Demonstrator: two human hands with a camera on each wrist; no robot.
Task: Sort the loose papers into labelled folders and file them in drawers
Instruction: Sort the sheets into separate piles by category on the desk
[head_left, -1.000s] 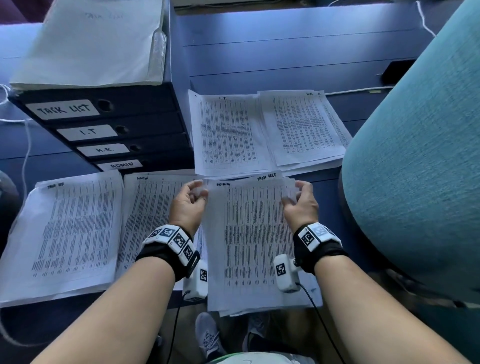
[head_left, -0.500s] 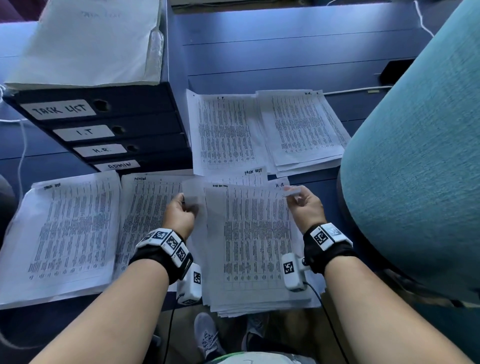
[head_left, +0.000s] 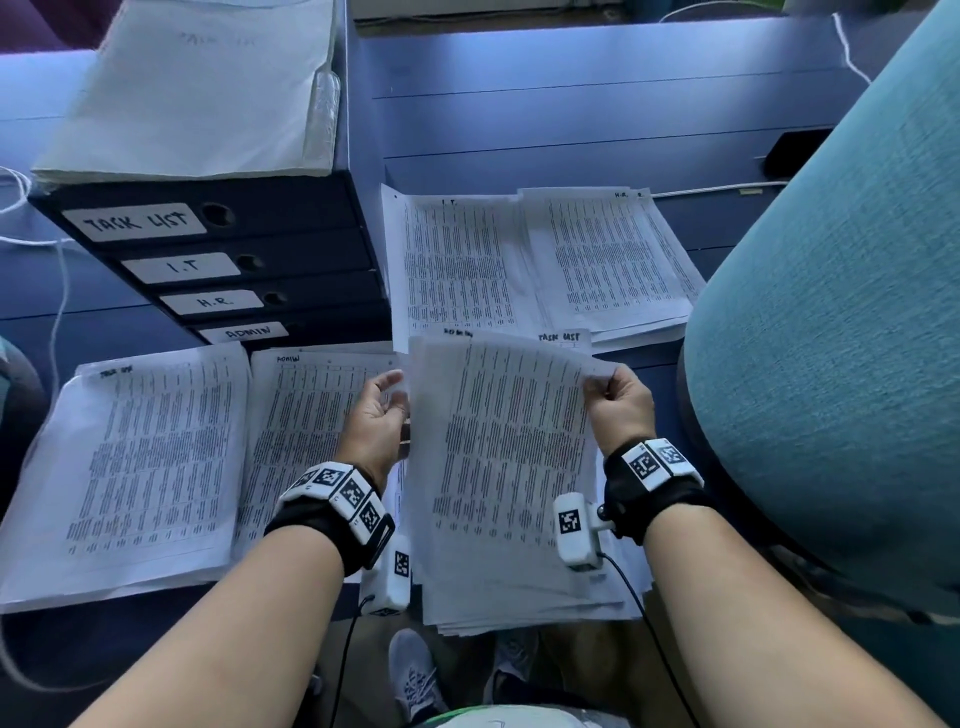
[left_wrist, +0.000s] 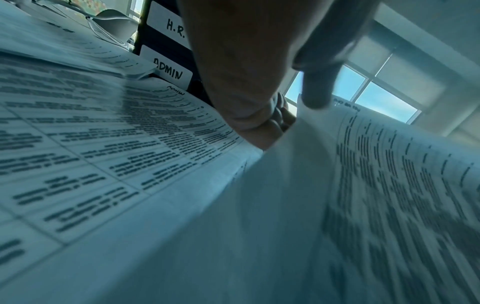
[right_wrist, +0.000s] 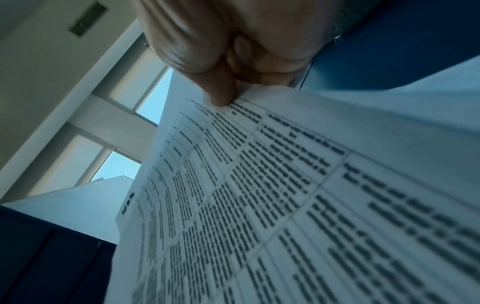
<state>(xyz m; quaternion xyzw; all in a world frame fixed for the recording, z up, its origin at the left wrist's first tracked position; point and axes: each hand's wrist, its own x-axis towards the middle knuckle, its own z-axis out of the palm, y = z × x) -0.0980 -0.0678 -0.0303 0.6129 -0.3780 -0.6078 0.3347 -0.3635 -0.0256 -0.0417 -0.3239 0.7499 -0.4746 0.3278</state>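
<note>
I hold one printed sheet (head_left: 509, 441) up off the loose stack (head_left: 524, 608) at the desk's front edge. My right hand (head_left: 605, 384) pinches its top right corner; in the right wrist view the thumb (right_wrist: 221, 94) presses on the sheet (right_wrist: 285, 195). My left hand (head_left: 387, 408) holds the sheet's left edge, thumb (left_wrist: 318, 92) on the paper (left_wrist: 376, 185), fingers curled behind. Sorted piles lie around: TASK LIST pile (head_left: 140, 467), ADMIN pile (head_left: 301, 415), I.T. pile (head_left: 457, 265), H.R. pile (head_left: 613, 260). The dark drawer unit (head_left: 311, 244) carries matching labels.
A pale folder (head_left: 192, 88) lies on top of the drawer unit. A teal chair back (head_left: 831, 312) crowds the right side. A white cable (head_left: 717, 189) and a small black object (head_left: 792, 150) sit at the back right. Bare blue desk (head_left: 571, 114) lies beyond the piles.
The top sheet has come up off the stack, its upper edge now raised and bowed. My right hand slid to the corner and both hands drew slightly back.
</note>
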